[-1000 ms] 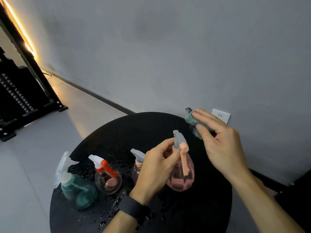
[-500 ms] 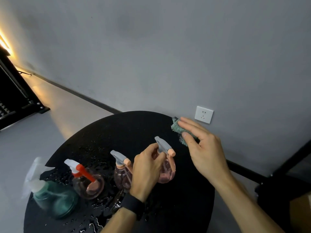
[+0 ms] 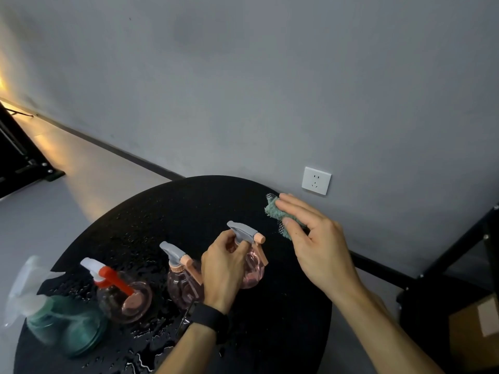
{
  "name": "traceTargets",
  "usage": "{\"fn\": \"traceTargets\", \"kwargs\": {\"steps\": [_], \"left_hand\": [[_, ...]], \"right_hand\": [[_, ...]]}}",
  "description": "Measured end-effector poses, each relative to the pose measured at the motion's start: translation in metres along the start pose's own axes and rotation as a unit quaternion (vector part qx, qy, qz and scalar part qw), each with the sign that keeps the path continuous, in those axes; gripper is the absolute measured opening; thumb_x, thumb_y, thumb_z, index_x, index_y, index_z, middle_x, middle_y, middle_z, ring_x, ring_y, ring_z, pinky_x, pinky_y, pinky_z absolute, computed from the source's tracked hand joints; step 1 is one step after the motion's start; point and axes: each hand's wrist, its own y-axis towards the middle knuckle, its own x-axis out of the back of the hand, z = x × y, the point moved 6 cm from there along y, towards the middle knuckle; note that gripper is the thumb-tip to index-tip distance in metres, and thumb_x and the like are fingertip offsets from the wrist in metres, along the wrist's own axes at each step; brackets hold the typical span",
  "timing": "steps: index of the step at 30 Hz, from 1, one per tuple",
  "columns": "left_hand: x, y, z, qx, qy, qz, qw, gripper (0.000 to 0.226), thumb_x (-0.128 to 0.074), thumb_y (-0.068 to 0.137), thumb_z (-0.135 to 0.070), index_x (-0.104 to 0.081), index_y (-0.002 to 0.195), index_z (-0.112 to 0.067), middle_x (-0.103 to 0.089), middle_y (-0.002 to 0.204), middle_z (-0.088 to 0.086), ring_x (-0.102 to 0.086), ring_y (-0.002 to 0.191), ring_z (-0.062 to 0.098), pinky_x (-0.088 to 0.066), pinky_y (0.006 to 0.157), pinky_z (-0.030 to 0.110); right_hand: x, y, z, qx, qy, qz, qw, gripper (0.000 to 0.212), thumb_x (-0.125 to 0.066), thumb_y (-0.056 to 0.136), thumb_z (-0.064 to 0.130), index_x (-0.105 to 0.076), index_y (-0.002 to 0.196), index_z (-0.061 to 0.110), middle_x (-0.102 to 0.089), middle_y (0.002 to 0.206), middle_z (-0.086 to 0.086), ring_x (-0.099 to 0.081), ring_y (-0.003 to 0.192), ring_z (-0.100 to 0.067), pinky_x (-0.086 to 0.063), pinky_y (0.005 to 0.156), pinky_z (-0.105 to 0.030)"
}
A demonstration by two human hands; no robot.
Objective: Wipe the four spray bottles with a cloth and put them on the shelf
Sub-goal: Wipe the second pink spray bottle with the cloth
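Cloth [image 3: 275,211] perhaps farther from bottle [image 3: 252,268]

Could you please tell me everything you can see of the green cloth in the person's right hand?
The green cloth looks like soft, fluffy fabric, bunched up, with a checked black-and-white mesh edge showing at its top and bottom corners. The right hand holds it above the far edge of the round black table, fingers over its front, so much of it is hidden. It does not touch the pink spray bottle held by the left hand.
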Motion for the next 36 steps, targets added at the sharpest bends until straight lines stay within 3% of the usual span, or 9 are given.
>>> {"fn": "traceTargets", "kwargs": {"steps": [11, 18, 22, 25, 27, 30, 36], "left_hand": [[-0.007, 0.002, 0.004, 0.01, 0.022, -0.012, 1.0, 0.006, -0.068, 0.09, -0.028, -0.07, 0.095, -0.027, -0.07, 0.079, -0.01, -0.064, 0.074, 0.003, -0.044, 0.061, 0.017], [-0.007, 0.003, 0.002, 0.01, 0.035, 0.02, 0.999, 0.019, -0.067, 0.091, -0.026, -0.07, 0.11, -0.024, -0.071, 0.091, -0.01, -0.066, 0.086, 0.003, -0.055, 0.08, 0.029], [-0.001, -0.002, -0.005, 0.007, 0.025, 0.037, 0.999, 0.037, -0.065, 0.093, -0.023, -0.059, 0.13, -0.023, -0.065, 0.11, -0.013, -0.059, 0.094, -0.001, -0.046, 0.082, 0.018], [0.015, -0.012, -0.027, -0.038, 0.008, -0.02, 0.999, 0.038, -0.06, 0.093, -0.015, -0.056, 0.13, -0.023, -0.054, 0.129, -0.007, -0.053, 0.107, 0.0, -0.043, 0.087, 0.015], [0.029, -0.019, -0.049, -0.087, -0.046, -0.044, 0.994, 0.026, -0.057, 0.095, -0.013, -0.062, 0.117, -0.025, -0.059, 0.119, -0.01, -0.058, 0.104, -0.001, -0.047, 0.086, 0.013], [0.041, -0.028, -0.073, -0.109, -0.148, 0.0, 0.983, 0.013, -0.06, 0.097, -0.021, -0.07, 0.105, -0.023, -0.072, 0.096, -0.01, -0.067, 0.09, 0.0, -0.049, 0.076, 0.011], [0.058, -0.03, -0.071, -0.098, -0.196, 0.039, 0.975, 0.017, -0.067, 0.093, -0.021, -0.071, 0.109, -0.022, -0.076, 0.096, -0.003, -0.071, 0.092, 0.009, -0.054, 0.08, 0.018]], "right_hand": [[-0.001, 0.0, -0.004, -0.003, -0.007, 0.01, 1.0, 0.035, -0.055, 0.094, 0.0, -0.065, 0.124, 0.016, -0.052, 0.129, 0.021, -0.039, 0.127, 0.011, -0.024, 0.098, 0.004], [-0.005, -0.001, 0.0, 0.005, -0.003, 0.005, 1.0, 0.035, -0.056, 0.094, 0.001, -0.067, 0.123, 0.018, -0.053, 0.128, 0.023, -0.042, 0.126, 0.011, -0.026, 0.101, 0.001], [-0.006, -0.003, 0.006, 0.021, 0.008, -0.018, 1.0, 0.033, -0.059, 0.092, 0.001, -0.069, 0.118, 0.019, -0.057, 0.124, 0.023, -0.047, 0.124, 0.008, -0.033, 0.102, -0.004], [-0.008, -0.005, 0.013, 0.052, 0.01, -0.045, 0.998, 0.033, -0.061, 0.09, -0.002, -0.071, 0.115, 0.017, -0.058, 0.122, 0.022, -0.05, 0.123, 0.007, -0.035, 0.101, -0.006], [-0.01, -0.007, 0.019, 0.073, 0.016, -0.058, 0.996, 0.032, -0.062, 0.089, -0.004, -0.071, 0.114, 0.013, -0.06, 0.123, 0.016, -0.051, 0.123, 0.004, -0.036, 0.099, -0.005], [-0.017, -0.01, 0.029, 0.098, 0.013, -0.058, 0.993, 0.034, -0.063, 0.088, -0.006, -0.069, 0.118, 0.011, -0.061, 0.125, 0.011, -0.051, 0.125, 0.001, -0.035, 0.104, -0.009], [-0.033, -0.014, 0.048, 0.125, 0.021, -0.05, 0.991, 0.036, -0.063, 0.088, -0.004, -0.066, 0.121, 0.009, -0.059, 0.127, 0.008, -0.051, 0.125, -0.003, -0.036, 0.105, -0.012]]}}
